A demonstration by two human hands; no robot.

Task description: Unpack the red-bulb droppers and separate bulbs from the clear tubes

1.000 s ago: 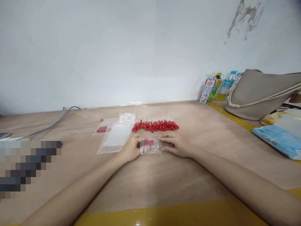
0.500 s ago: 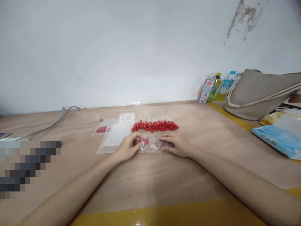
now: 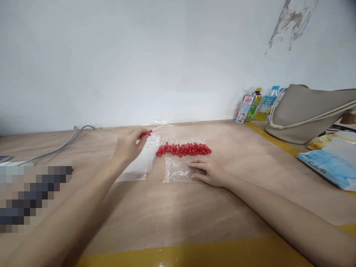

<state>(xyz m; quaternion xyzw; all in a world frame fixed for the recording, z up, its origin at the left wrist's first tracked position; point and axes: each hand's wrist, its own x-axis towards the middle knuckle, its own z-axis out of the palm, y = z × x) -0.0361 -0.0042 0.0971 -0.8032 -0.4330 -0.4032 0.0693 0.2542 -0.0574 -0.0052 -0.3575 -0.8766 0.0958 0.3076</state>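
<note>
My left hand point(image 3: 130, 144) is raised over the stack of flat bags, its fingers pinched on a couple of red-tipped white sticks point(image 3: 150, 132) that point right. On the table, my right hand point(image 3: 207, 170) rests with fingers and thumb apart on the right end of a clear plastic bag point(image 3: 178, 171). Just behind that bag lies a row of many red-tipped sticks point(image 3: 185, 149), red ends toward me. Beneath and beside my left hand are white paper and clear zip bags point(image 3: 136, 168), partly hidden by the hand.
A grey cable point(image 3: 63, 144) runs along the left side. At the back right stand a drink carton point(image 3: 244, 107), drink bottles point(image 3: 267, 105) and a grey bag with a cord point(image 3: 306, 111). A blue and white packet point(image 3: 325, 167) lies at the right. Yellow tape point(image 3: 194, 250) crosses the front.
My left hand has left the clear bag and moved up and left, carrying the red-tipped sticks that were over the bag. My right hand has stayed on the bag.
</note>
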